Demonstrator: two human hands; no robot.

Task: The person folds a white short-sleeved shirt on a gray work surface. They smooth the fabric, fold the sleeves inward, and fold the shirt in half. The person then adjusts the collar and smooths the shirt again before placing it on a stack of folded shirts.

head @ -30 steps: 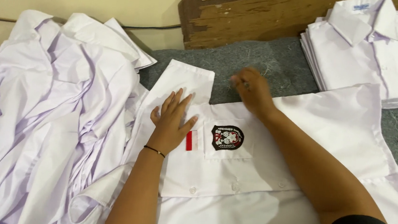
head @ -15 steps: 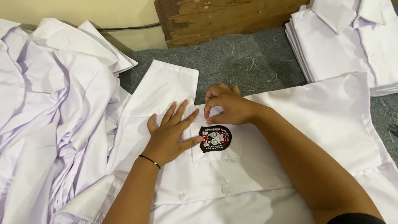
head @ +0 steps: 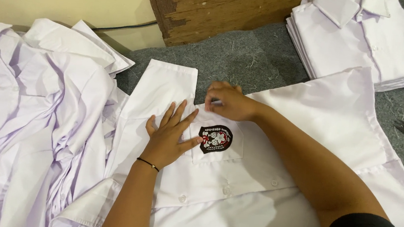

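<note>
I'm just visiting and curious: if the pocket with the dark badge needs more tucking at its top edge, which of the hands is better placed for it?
Probably the right hand: its fingertips already pinch the fabric above the dark embroidered badge, while the left hand lies flat, pinning the white cotton shirt.

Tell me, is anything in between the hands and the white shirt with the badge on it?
Nothing visible is. The left hand lies flat on the white shirt, right beside the badge. The right hand touches the cloth just above the badge, fingers curled on it. Both hands are bare.
</note>
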